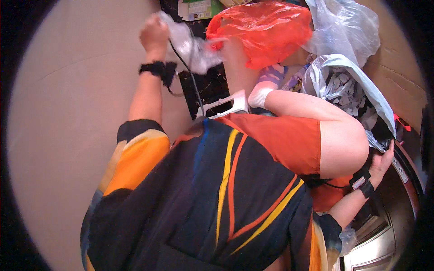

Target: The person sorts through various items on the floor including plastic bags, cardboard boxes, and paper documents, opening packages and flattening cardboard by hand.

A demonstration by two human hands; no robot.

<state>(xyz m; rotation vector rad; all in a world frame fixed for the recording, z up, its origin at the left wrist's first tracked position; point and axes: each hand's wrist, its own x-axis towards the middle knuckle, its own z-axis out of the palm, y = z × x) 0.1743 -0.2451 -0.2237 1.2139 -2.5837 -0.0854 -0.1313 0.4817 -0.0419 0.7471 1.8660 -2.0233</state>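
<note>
At the upper left, my left hand (154,34) is closed in a fist on a crumpled clear plastic bag (193,45), which trails to the right and is blurred. A dark cable runs down past the wrist of that hand. On the far right, my right hand (382,162) touches the lower edge of a pale plastic bag (364,79); some of its fingers are hidden, so its grip is unclear. The pale bag stands wide at the mouth, with crumpled paper scraps (344,89) and dark material inside.
A red plastic bag (268,30) lies ahead, beside another clear bag (342,30). A green and white box (200,9) is at the top. A white plastic frame (239,103) is near my bent leg. Brown cardboard (393,73) and a dark panelled wooden surface (379,230) are at the right.
</note>
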